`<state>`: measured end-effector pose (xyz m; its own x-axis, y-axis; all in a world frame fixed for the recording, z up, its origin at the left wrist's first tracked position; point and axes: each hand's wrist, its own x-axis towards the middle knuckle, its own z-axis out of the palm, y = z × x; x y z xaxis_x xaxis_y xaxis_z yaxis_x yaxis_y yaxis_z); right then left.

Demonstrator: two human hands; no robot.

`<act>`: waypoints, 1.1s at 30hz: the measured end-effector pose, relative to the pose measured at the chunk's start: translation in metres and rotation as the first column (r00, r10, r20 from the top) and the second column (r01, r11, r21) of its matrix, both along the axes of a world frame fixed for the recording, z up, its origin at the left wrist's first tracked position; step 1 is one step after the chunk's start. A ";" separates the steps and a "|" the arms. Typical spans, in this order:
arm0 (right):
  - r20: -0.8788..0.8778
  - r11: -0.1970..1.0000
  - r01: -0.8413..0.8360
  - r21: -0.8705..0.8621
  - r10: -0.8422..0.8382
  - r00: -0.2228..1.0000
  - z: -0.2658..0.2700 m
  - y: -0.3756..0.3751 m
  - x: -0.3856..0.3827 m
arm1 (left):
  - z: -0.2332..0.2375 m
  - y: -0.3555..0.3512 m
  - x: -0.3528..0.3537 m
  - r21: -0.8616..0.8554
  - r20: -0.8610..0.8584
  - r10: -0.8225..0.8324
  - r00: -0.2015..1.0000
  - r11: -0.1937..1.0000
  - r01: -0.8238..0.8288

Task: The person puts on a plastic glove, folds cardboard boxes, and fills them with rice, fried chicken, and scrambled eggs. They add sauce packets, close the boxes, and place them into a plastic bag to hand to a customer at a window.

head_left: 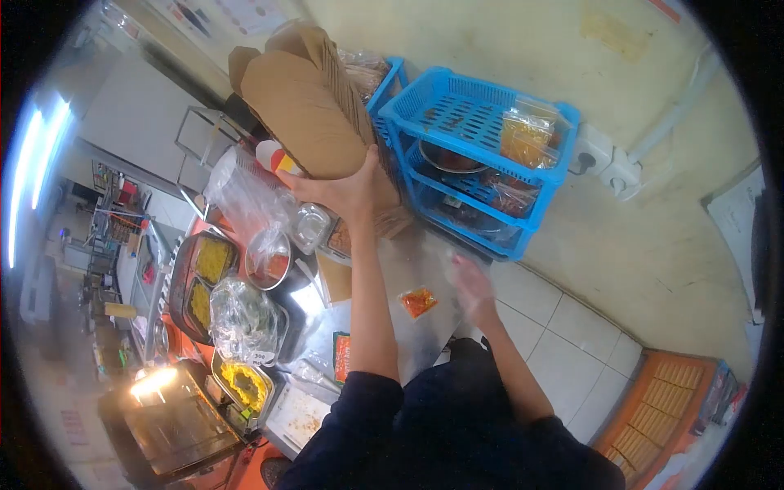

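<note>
My left hand [347,189] reaches up to a stack of flat brown cardboard food boxes [306,110]. Its thumb and fingers spread around the near edge of the stack and grip it. My right hand [474,287] hovers near the edge of the steel table [420,265], smeared by motion, so its fingers do not show clearly. Between my two arms a small clear sachet of red-orange sauce or relish [418,302] lies on the table. A red and green printed packet [341,355] sits beside my left forearm.
Blue stacked baskets [482,155] holding packets and a bowl stand against the wall. To the left are a metal bowl of red food [268,260], trays of yellow food [214,260], a plastic-wrapped container [245,318] and a lit glass-fronted appliance [175,420]. An orange crate [661,408] is at lower right.
</note>
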<state>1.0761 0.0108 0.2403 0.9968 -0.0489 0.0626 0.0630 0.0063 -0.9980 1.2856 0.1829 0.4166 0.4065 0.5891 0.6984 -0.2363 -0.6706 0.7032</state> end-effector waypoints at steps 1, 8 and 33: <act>0.045 0.999 0.024 -0.049 -0.022 0.999 0.018 0.016 0.023 | 0.003 0.000 -0.002 -0.019 -0.101 -0.008 0.995 1.000 0.006; 0.620 0.841 0.497 -0.213 -0.276 0.734 0.118 0.091 0.159 | 0.001 0.035 -0.002 0.033 -0.295 -0.207 0.933 0.973 0.227; 0.271 0.609 -0.455 0.650 0.374 0.887 0.147 0.107 0.045 | 0.020 0.090 -0.155 -0.238 -0.149 -0.573 0.806 0.812 0.534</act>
